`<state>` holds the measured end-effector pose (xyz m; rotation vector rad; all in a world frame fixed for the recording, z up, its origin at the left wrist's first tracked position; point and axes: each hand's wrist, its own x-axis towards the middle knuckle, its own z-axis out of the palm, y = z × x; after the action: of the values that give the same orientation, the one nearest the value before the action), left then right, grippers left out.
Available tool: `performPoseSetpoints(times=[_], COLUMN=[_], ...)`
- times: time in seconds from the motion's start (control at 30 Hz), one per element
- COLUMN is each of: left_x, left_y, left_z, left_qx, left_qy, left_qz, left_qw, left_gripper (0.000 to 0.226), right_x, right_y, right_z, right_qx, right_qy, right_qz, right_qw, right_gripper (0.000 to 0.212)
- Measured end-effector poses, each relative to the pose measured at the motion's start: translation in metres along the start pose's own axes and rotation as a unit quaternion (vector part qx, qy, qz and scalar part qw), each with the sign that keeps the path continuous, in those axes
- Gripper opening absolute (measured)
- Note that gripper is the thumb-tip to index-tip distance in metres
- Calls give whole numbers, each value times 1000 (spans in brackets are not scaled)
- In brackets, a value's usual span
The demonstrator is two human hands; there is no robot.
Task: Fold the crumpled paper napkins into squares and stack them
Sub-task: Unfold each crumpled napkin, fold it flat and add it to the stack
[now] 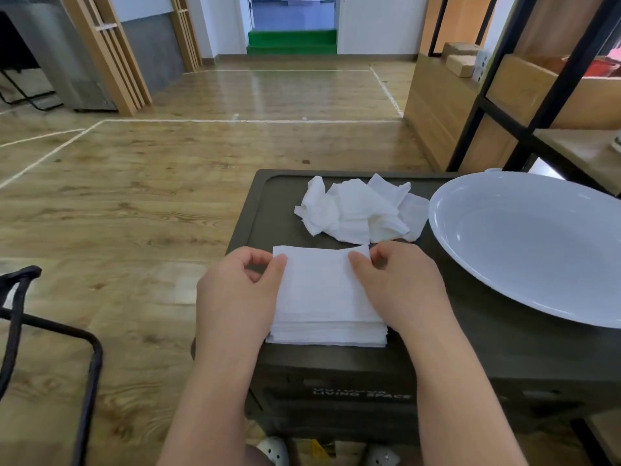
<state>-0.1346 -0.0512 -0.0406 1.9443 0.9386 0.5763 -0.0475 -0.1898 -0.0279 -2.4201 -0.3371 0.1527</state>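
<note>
Two hands: we are pinching the top napkin at its far corners, left hand and right hand curled on it.
Stack: folded stack is sitting near the worktop front edge, under our hands.
Remaining: crumpled napkins are waiting behind, beside the white bowl.
Progress: we are judging most folded, several left.

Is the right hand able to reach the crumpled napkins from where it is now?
Probably yes: the crumpled napkins lie just beyond the right hand, with only bare box top between; it must first release the top napkin.
</note>
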Motion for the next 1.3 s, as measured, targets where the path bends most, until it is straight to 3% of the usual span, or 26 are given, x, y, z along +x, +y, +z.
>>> performPoseSetpoints(times=[0.2, 0.37, 0.63, 0.8, 0.9, 1.03, 1.3], left_x=[-3, -4, -7, -9, -8, -7, -5], left_y=[1, 1, 3, 11, 19, 13, -1], left_z=[2, 2, 2, -4, -2, 13, 15], left_qx=[51, 62, 52, -41, -42, 27, 62], left_qy=[4, 3, 20, 25, 15, -13, -10], left_qz=[4, 2, -5, 45, 98, 94, 38], left_qw=[999, 998, 998, 998, 994, 995, 997], left_gripper=[18, 20, 25, 16, 12, 12, 15], right_x=[2, 2, 4, -2, -7, -10, -2], right_y=[4, 5, 15, 8, -5, -14, 6], right_z=[1, 1, -1, -10, -10, 7, 18], right_qx=[-17, -33, 1, 32, 73, 54, 60], right_qy=[-10, -7, -5, 74, 90, 79, 11], right_qz=[0, 14, 66, 17, -33, -69, 6], right_qw=[1000, 999, 998, 997, 993, 993, 998], right_gripper=[40, 26, 27, 17, 11, 9, 8])
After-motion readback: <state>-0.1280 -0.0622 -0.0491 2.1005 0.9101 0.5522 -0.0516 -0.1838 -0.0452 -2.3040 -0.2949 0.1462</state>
